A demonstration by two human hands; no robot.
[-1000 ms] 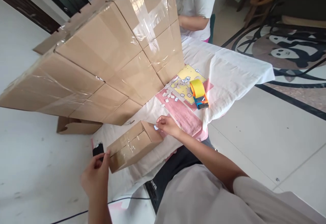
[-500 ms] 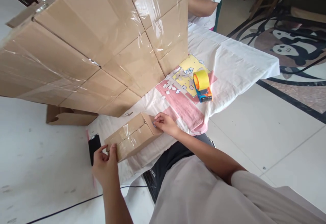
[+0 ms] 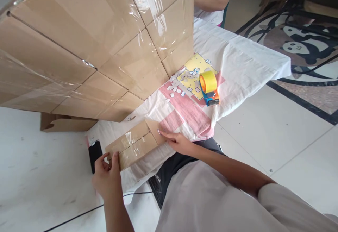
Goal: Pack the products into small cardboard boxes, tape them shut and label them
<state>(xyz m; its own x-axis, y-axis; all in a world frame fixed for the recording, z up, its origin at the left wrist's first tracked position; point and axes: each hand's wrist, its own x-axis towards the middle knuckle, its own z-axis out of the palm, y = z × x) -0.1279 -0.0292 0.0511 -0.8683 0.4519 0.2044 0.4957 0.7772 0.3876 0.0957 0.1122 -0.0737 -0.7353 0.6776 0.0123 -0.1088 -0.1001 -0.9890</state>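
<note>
A small taped cardboard box [image 3: 136, 144] lies on the cloth-covered table, its top seam under clear tape. My left hand [image 3: 107, 168] grips its near left end, thumb on top and fingers curled round the edge. At the opposite end my right hand [image 3: 179, 143] reaches out with the index finger, its tip on a small pale label [image 3: 159, 132] on the box's end face. The other right fingers are partly bent with nothing visible in them. Small white pieces [image 3: 174, 89] lie scattered on the cloth beyond the box.
A tall stack of taped cardboard boxes [image 3: 126, 56] stands along the table's far side. A yellow tape roll in a dispenser [image 3: 208, 86] sits on the tablecloth [image 3: 243, 56]. A black object [image 3: 95, 152] lies at left. Another person's arm [image 3: 211, 1] shows behind the stack.
My right hand has gone from a pinch at the box's end to an extended index finger on the label there. My left hand keeps its hold; the view has shifted slightly.
</note>
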